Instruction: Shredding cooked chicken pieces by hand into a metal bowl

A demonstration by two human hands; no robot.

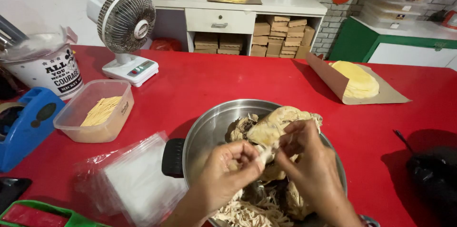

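Over the round steel pot (204,127) on the red table (223,79), the left hand (228,170) and right hand (309,160) both pinch a pale cooked chicken piece (273,127) held between their fingertips, above shredded meat (247,212)

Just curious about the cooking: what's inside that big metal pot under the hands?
The metal pot holds a cooked chicken and shredded meat. The left hand and right hand cover its middle, so the bottom there is hidden.
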